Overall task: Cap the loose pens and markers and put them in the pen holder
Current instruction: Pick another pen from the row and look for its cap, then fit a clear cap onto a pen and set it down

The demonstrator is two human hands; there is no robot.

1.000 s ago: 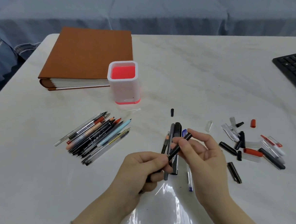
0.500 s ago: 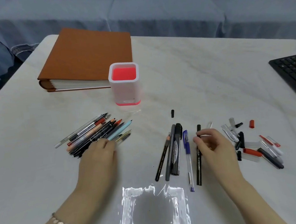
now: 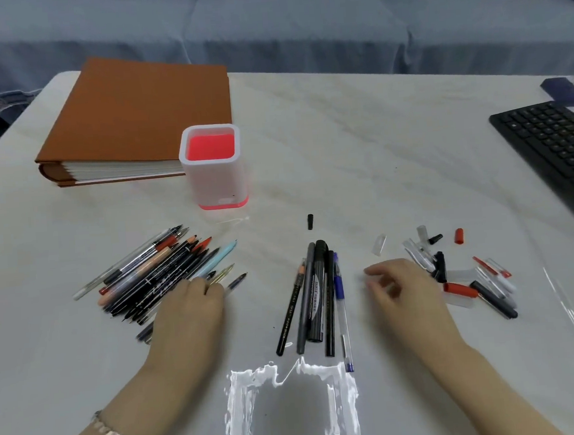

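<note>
Several uncapped pens and markers (image 3: 157, 277) lie fanned out at the left. My left hand (image 3: 187, 316) rests palm down on the pile's near edge, fingers curled over a dark blue pen (image 3: 237, 280) that runs under the palm. A row of capped pens (image 3: 315, 300) lies in the middle. My right hand (image 3: 406, 297) hovers between that row and the scattered caps (image 3: 470, 282), fingers apart and holding nothing. The white pen holder (image 3: 213, 185) with its red inside stands behind, with nothing sticking out.
An orange binder (image 3: 136, 119) lies behind the holder. A black keyboard (image 3: 552, 151) sits at the right edge with a dark blue object (image 3: 563, 91) behind it. A lone black cap (image 3: 310, 221) and a clear cap (image 3: 379, 245) lie apart. A blue sofa stands beyond the table.
Both hands held a black pen a second ago. It now lies with the middle row. My left hand went to the pile; my right hand moved right towards the caps.
</note>
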